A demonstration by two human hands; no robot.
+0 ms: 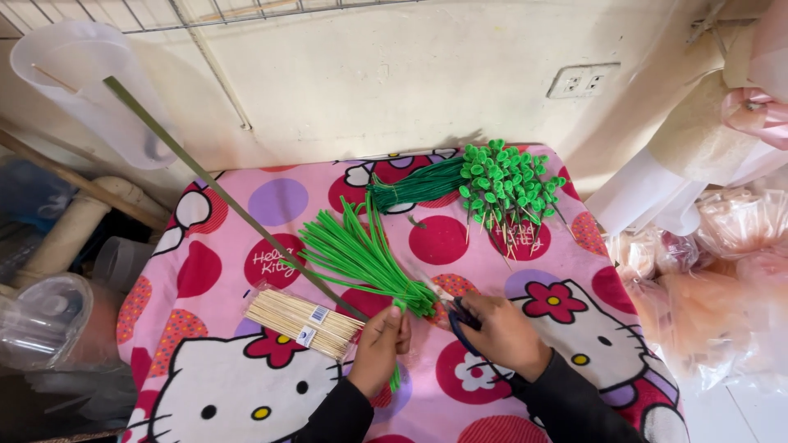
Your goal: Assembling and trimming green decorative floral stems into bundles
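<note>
Your left hand (379, 340) is curled, fingertips pinching a single green stem (400, 328) that stands nearly upright between your fingers. Your right hand (502, 332) is closed around dark-handled scissors (461, 321), whose blades point toward that stem's top. Both forearms, in dark sleeves, come in from the lower edge and angle inward. Just above your hands a loose bundle of green stems (361, 258) fans across the bench (246, 209), which wears a pink cartoon-cat cloth. A packet of bamboo skewers (302, 322) lies just left of your left hand. Farther off, finished green-topped picks (505, 187) lie near the wall.
</note>
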